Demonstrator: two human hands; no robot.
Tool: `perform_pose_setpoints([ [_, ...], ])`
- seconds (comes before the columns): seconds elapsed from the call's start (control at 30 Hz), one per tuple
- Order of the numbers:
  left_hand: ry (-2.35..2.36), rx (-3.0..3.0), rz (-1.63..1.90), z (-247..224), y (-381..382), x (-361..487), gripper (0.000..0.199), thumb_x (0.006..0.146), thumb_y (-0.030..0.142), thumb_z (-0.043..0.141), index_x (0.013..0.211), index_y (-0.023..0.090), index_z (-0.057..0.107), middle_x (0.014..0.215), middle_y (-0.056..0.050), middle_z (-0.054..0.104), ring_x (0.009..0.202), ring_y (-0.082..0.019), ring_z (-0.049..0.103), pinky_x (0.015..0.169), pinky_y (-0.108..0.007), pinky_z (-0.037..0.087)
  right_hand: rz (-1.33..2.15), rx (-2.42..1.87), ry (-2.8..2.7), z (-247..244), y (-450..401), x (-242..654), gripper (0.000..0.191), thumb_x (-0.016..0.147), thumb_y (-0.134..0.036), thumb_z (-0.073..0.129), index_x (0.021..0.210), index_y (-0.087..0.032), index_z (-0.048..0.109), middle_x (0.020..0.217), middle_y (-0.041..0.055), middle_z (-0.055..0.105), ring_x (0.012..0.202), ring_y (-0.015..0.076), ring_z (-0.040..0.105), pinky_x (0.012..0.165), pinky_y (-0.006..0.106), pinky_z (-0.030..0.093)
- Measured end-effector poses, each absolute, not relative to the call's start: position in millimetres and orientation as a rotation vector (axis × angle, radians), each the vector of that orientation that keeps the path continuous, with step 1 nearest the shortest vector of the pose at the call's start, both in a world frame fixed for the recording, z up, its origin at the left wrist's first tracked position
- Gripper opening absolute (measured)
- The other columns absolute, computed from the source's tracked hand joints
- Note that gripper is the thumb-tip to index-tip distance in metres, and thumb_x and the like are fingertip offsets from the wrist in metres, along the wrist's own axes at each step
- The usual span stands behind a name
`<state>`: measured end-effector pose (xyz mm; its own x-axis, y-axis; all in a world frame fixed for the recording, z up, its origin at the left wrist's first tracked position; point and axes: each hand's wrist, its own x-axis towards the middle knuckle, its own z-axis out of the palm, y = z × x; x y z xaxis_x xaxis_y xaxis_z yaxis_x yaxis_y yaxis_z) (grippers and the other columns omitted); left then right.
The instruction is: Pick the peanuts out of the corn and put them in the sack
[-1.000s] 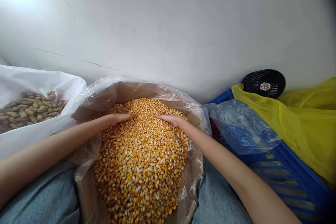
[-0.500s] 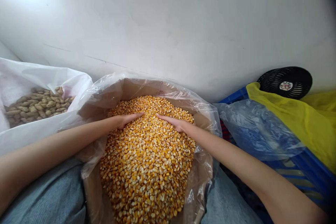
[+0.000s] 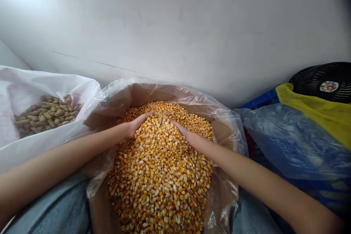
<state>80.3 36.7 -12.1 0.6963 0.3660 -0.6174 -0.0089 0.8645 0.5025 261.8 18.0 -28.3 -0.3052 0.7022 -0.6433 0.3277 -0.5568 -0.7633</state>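
Observation:
A large heap of yellow and white corn kernels (image 3: 161, 175) fills a bag with a clear plastic liner (image 3: 219, 113) between my knees. My left hand (image 3: 138, 123) and my right hand (image 3: 181, 128) are cupped from both sides around a mound of kernels at the far part of the heap. Kernels pile up between the palms, with a small pale brown piece on top. Most of the fingers are hidden under or behind the kernels; only the outer edges of the hands show.
To the left stands a white sack (image 3: 87, 87) with unshelled peanuts (image 3: 51, 115). On the right, a clear plastic bag (image 3: 296, 139) and yellow mesh cloth (image 3: 315, 113) lie over a blue crate (image 3: 260, 98), with a black fan (image 3: 326, 80) behind. A pale wall (image 3: 175, 25) rises at the back.
My hands have gone from lying flat on the kernels to cupping a raised mound between them. The view has shifted slightly, so the crate and fan appear further right.

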Motion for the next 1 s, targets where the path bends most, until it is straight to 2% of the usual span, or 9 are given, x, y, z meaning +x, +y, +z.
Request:
perform_pose_setpoints([
  [0.2, 0.723, 0.511, 0.428, 21, 49, 70, 0.044, 0.074, 0.049, 0.039, 0.094, 0.012, 0.055, 0.085, -0.008, 0.064, 0.083, -0.021, 0.058, 0.077, -0.034, 0.045, 2.143, -1.451, -0.947, 9, 29, 267, 0.058, 0.075, -0.057, 0.025, 0.096, -0.01, 0.051, 0.081, 0.0107, 0.063, 0.072, 0.0203, 0.06, 0.071, 0.039, 0.045],
  [0.33, 0.703, 0.534, 0.411, 24, 46, 68, 0.047, 0.076, 0.048, 0.036, 0.096, 0.011, 0.055, 0.089, -0.01, 0.062, 0.089, -0.023, 0.056, 0.078, -0.035, 0.045, 2.24, -1.301, -0.892, 13, 28, 270, 0.06, 0.073, -0.061, 0.026, 0.098, -0.012, 0.05, 0.085, 0.0103, 0.063, 0.078, 0.0202, 0.06, 0.073, 0.039, 0.044],
  [0.5, 0.681, 0.596, 0.332, 33, 43, 67, 0.055, 0.077, 0.052, 0.027, 0.107, 0.012, 0.049, 0.098, -0.01, 0.059, 0.094, -0.024, 0.053, 0.079, -0.039, 0.043, 2.17, -1.238, -0.94, 20, 25, 269, 0.061, 0.073, -0.061, 0.027, 0.102, -0.013, 0.049, 0.089, 0.01, 0.062, 0.082, 0.0204, 0.058, 0.075, 0.038, 0.043],
  [0.8, 0.634, 0.801, 0.214, 45, 45, 59, 0.06, 0.077, 0.054, 0.021, 0.12, 0.014, 0.037, 0.108, -0.009, 0.054, 0.102, -0.025, 0.047, 0.082, -0.042, 0.039, 2.273, -1.195, -0.967, 48, 19, 274, 0.07, 0.074, -0.062, 0.009, 0.106, -0.014, 0.048, 0.096, 0.0112, 0.059, 0.092, 0.0225, 0.054, 0.076, 0.041, 0.041],
  [1.0, 0.759, 0.973, 0.166, 48, 47, 56, 0.063, 0.075, 0.059, 0.019, 0.12, 0.021, 0.039, 0.109, -0.006, 0.053, 0.101, -0.025, 0.047, 0.081, -0.041, 0.039, 2.35, -1.024, -1.057, 57, 17, 277, 0.061, 0.08, -0.053, 0.009, 0.107, -0.014, 0.048, 0.104, 0.0122, 0.055, 0.091, 0.0237, 0.054, 0.073, 0.043, 0.041],
])
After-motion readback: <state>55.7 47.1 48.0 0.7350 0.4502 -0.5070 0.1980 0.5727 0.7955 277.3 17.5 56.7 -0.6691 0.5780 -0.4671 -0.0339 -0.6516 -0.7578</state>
